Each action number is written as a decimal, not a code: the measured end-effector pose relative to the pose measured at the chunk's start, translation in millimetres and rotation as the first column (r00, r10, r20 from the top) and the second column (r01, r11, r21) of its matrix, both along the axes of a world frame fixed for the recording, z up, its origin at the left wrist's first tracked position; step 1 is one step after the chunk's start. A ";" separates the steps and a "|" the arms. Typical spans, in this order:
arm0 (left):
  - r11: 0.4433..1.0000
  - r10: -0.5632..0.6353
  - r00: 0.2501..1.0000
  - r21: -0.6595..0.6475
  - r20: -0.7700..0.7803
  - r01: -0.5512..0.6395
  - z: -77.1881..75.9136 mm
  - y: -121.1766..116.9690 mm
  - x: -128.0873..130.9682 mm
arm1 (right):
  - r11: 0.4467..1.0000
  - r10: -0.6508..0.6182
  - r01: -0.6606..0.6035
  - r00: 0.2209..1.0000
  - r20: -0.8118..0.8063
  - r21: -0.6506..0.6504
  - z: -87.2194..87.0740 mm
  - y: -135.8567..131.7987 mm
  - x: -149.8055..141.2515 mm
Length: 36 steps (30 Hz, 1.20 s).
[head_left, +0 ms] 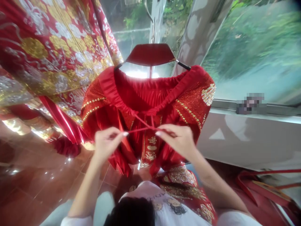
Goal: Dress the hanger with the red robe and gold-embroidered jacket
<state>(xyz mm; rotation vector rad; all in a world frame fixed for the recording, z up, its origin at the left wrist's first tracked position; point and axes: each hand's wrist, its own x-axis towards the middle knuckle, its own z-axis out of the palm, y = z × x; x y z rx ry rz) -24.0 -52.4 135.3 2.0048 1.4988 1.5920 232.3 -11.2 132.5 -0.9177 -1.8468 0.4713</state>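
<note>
A red skirt [188,100] with gold embroidery hangs from a hanger [151,54] in front of me, its gathered waistband open at the top. Two thin red drawstrings [144,125] cross below the waistband. My left hand [107,142] pinches one string end, fingers closed. My right hand [180,138] pinches the other end at the same height. The strings run taut between my hands.
A red and gold embroidered garment [51,50] hangs at the left, close beside the skirt. A window [254,47] and white sill [246,131] lie behind and right. Reddish floor tiles [35,185] are below. Red straps [265,185] lie at lower right.
</note>
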 end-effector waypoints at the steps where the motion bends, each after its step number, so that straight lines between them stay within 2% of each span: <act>1: 0.993 0.070 0.997 0.098 0.012 -0.071 11.2 -0.8 -10.2 | 0.998 -0.038 0.037 0.999 0.009 0.058 10.3 4.8 15.5; 2: 0.971 0.150 0.988 0.187 0.028 -0.152 22.2 -0.4 -20.9 | 0.990 -0.090 0.089 0.996 0.008 0.110 19.3 10.2 29.7; 4: 0.887 0.308 0.949 0.339 0.070 -0.313 41.2 5.3 -43.2 | 0.968 -0.196 0.198 0.980 -0.024 0.158 30.9 23.6 51.3; 6: 0.788 0.425 0.898 0.441 0.114 -0.429 54.8 16.7 -63.7 | 0.956 -0.252 0.261 0.964 -0.080 0.137 33.2 39.2 61.3; 8: 0.741 0.502 0.858 0.456 0.109 -0.492 63.3 29.0 -76.2 | 0.954 -0.269 0.280 0.957 -0.106 0.104 28.9 53.0 60.3; 11: 0.706 0.640 0.767 0.356 0.050 -0.612 67.9 38.2 -67.8 | 0.952 -0.286 0.283 0.958 0.006 0.114 19.8 61.5 45.2; 13: 0.623 0.740 0.672 0.353 0.023 -0.698 63.9 39.1 -44.3 | 0.927 -0.346 0.321 0.931 0.112 0.194 17.4 57.8 30.5; 14: 0.588 0.759 0.650 0.389 0.038 -0.710 59.1 40.2 -29.6 | 0.904 -0.387 0.346 0.912 0.136 0.252 17.8 54.4 22.2; 15: 0.587 0.744 0.666 0.426 0.050 -0.688 52.6 42.8 -14.9 | 0.876 -0.423 0.367 0.896 0.134 0.312 19.1 50.6 13.6; 16: 0.637 0.682 0.729 0.450 0.049 -0.626 44.8 47.7 -1.7 | 0.853 -0.443 0.377 0.889 0.117 0.361 21.2 47.2 4.6; 18: 0.798 0.461 0.887 0.431 0.011 -0.421 27.8 65.1 16.0 | 0.842 -0.431 0.360 0.896 0.103 0.402 26.3 43.5 -13.9; 19: 0.873 0.335 0.942 0.387 -0.030 -0.298 20.3 76.9 19.1 | 0.852 -0.423 0.348 0.898 0.119 0.391 28.8 44.1 -23.0; 21: 0.945 0.169 0.979 0.301 -0.113 -0.129 11.0 103.5 14.5 | 0.876 -0.423 0.347 0.886 0.188 0.335 32.6 50.1 -39.5; 23: 0.961 0.115 0.978 0.271 -0.175 -0.065 10.7 127.9 0.6 | 0.891 -0.429 0.364 0.869 0.245 0.271 34.5 60.7 -52.2; 25: 0.962 0.100 0.972 0.271 -0.214 -0.039 17.9 144.4 -14.2 | 0.912 -0.397 0.348 0.883 0.251 0.218 35.7 71.1 -60.0; 28: 0.960 0.097 0.959 0.278 -0.264 -0.021 33.4 150.6 -24.6 | 0.959 -0.268 0.251 0.953 0.138 0.129 39.8 77.1 -64.3; 31: 0.950 0.100 0.959 0.311 -0.265 -0.013 44.7 138.0 -15.0 | 0.985 -0.171 0.171 0.984 -0.044 -0.001 47.5 71.3 -66.0; 34: 0.946 0.118 0.971 0.319 -0.205 -0.048 50.7 114.7 8.3 | 0.979 -0.194 0.180 0.969 -0.156 -0.096 55.0 62.2 -69.0; 36: 0.954 0.095 0.985 0.294 -0.142 -0.050 54.2 98.4 22.7 | 0.977 -0.208 0.192 0.959 -0.195 -0.098 57.8 56.8 -69.1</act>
